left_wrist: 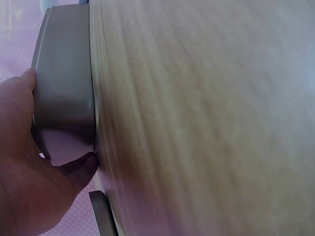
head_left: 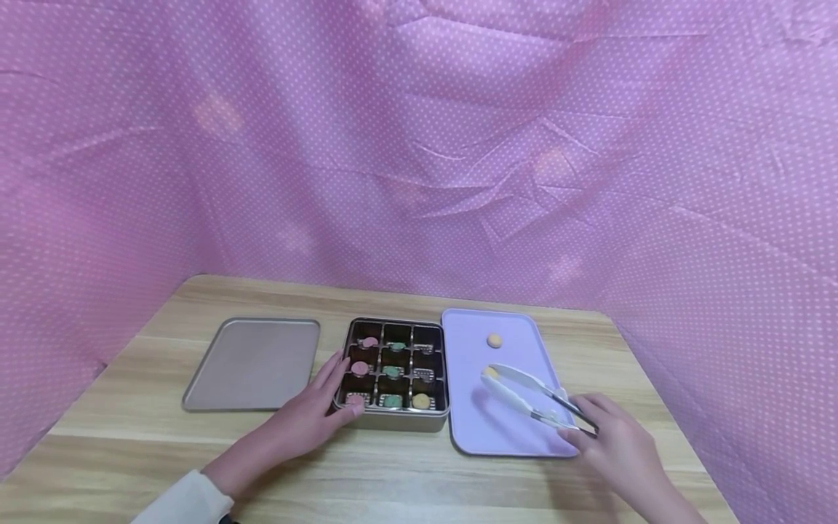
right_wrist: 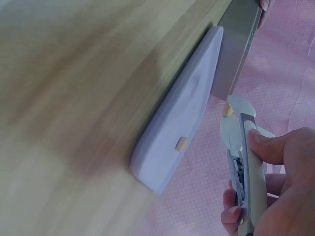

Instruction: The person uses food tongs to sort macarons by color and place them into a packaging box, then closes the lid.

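Note:
My right hand [head_left: 620, 445] holds white-tipped tongs [head_left: 508, 397] over the lilac tray [head_left: 471, 429]. Between the tong tips is a small yellow cookie [right_wrist: 228, 109], raised off the tray in the right wrist view. Another yellow cookie [head_left: 494, 340] lies toward the tray's back. With fingers extended, my left hand [head_left: 304, 421] rests against the left side and front corner of a metal box [head_left: 409, 421]. Its compartments hold pink cookies [head_left: 359, 368] on the left, green cookies [head_left: 391, 372] in the middle, and one yellow cookie [head_left: 421, 401] at front right.
A flat metal lid [head_left: 255, 364] lies on the wooden table [head_left: 366, 480], left of the box. The tray stands close against the box's right side. Pink dotted cloth [head_left: 419, 145] hangs behind the table and at both sides.

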Demonstrator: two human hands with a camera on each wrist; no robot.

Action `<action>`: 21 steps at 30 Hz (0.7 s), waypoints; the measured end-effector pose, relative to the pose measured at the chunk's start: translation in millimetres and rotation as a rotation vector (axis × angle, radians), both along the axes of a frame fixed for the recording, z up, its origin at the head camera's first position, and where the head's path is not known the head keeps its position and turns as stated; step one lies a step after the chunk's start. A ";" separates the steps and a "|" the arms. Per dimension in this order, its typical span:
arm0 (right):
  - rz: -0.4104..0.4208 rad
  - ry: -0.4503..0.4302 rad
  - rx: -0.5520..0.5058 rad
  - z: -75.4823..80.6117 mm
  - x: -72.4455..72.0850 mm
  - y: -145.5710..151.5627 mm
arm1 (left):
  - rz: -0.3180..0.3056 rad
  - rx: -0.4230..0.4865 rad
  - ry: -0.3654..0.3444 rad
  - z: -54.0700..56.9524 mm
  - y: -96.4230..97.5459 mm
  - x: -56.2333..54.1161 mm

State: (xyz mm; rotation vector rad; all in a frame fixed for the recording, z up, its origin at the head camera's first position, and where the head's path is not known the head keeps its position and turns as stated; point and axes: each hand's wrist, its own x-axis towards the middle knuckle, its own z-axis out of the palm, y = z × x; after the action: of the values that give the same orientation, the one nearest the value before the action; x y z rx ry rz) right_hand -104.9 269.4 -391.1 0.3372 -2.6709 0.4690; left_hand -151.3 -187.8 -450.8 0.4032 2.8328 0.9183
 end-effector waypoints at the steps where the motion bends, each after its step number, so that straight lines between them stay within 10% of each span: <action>1: 0.004 0.005 0.004 0.5 -1.1 -1.8 | 0.000 0.001 0.000 0.3 0.2 0.5; 21: 0.123 0.052 0.016 6.6 -30.4 -43.1 | 0.016 -0.006 0.006 -1.3 4.1 6.6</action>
State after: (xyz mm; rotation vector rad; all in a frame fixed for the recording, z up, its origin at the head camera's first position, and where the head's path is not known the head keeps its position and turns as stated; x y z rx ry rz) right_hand -135.3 226.3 -384.6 0.5140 -2.6146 0.4696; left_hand -144.7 -183.7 -452.2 0.3831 2.8476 0.9123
